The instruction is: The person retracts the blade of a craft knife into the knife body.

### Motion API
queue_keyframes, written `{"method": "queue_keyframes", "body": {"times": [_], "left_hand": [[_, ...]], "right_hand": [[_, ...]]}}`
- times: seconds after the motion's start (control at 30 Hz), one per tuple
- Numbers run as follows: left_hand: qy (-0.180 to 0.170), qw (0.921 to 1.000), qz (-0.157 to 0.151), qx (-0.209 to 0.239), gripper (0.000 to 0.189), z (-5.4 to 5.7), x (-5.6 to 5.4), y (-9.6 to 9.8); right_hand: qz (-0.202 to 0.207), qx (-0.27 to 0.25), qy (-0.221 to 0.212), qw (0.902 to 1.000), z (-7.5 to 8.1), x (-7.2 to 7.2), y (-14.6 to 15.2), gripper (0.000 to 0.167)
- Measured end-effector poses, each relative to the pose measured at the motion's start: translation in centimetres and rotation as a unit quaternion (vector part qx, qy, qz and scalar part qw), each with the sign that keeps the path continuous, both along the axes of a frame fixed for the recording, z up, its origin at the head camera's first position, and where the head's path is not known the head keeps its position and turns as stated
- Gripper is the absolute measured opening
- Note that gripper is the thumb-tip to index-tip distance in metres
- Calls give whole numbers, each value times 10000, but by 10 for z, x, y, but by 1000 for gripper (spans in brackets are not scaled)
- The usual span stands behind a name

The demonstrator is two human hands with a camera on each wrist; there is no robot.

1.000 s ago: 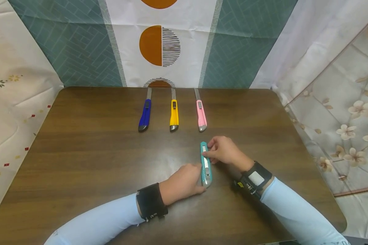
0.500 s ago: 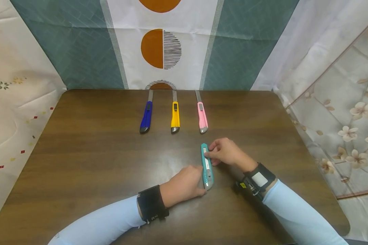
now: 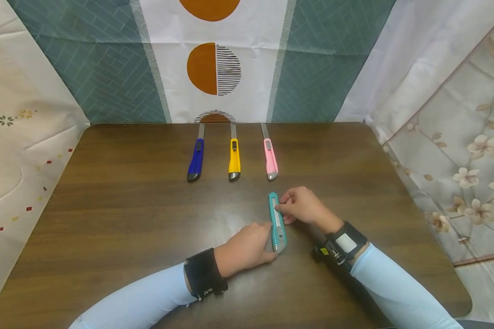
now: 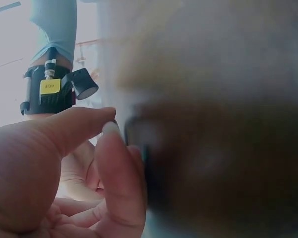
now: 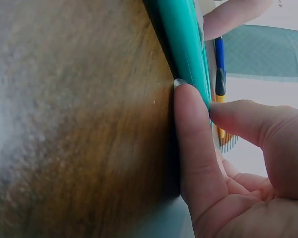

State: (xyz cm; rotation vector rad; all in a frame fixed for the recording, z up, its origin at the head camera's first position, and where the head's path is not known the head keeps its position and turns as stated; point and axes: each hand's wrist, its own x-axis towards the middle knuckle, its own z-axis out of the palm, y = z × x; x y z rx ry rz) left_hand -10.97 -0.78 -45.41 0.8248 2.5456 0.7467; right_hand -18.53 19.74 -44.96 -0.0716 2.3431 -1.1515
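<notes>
A teal utility knife (image 3: 277, 224) lies lengthwise in front of me on the wooden table, its slider toward the near end and no blade sticking out. My left hand (image 3: 244, 249) holds its near end from the left, thumb at the tip and curled fingers along the side. From the right, my right hand (image 3: 303, 208) pinches the far half, the thumb on the top face. In the right wrist view the teal handle (image 5: 181, 39) shows between the thumb and index finger. The left wrist view shows mostly the curled left fingers (image 4: 116, 183); the knife is largely hidden there.
Toward the far edge of the brown table (image 3: 127, 192) lie a blue utility knife (image 3: 195, 160), a yellow one (image 3: 234, 160) and a pink one (image 3: 270, 159), all with blades out, pointing away. A patterned cloth (image 3: 247, 59) hangs behind the table, with floral curtains at both sides.
The head view has shifted slightly. Both hands keep their hold on the teal utility knife, which stays in nearly the same place.
</notes>
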Motion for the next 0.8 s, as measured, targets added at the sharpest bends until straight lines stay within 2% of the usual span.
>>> {"method": "queue_keyframes", "body": {"times": [0.17,0.37,0.6,0.8], "left_hand": [[-24,9998,2,188,47,2,-5,-2],[-41,9998,33,196,48,-1,-13,-1],[4,9998,82,174,47,-2,-13,-1],[-106,9997,90,199,48,-1,-13,-1]], "right_hand": [[-125,-209,13,9997,-2,-3,-1,26],[-192,-237,29,9995,-2,-9,-1,26],[-210,-236,-53,9995,-2,-10,0,26],[-243,-247,-102,9993,-2,-10,0,26]]}}
